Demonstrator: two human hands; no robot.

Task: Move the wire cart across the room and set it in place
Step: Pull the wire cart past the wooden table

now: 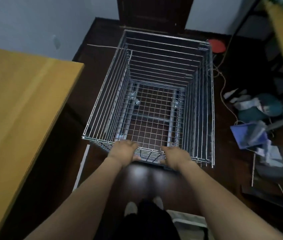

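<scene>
Dark floor (pixel 92 70); both hands (pixel 122 150) on unlabelled wire cart (pixel 156 78) rim

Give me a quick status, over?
Both hands, left and right, gripping near rim of empty silver wire cart. Dark wooden door directly ahead.

- yellowish wooden tabletop (pixel 21 108) fills the left side, nothing on it that I can make out
- dark glossy floor (pixel 154 177) with light glare on it
- dark door (pixel 154 13) at the far wall
- red round thing (pixel 217 45) on the floor at the back right, can't tell what it is
- thin cord (pixel 224 87) snaking along the floor
- messy pile on the right: blue box (pixel 248 134), teal bag (pixel 265 104)
</scene>
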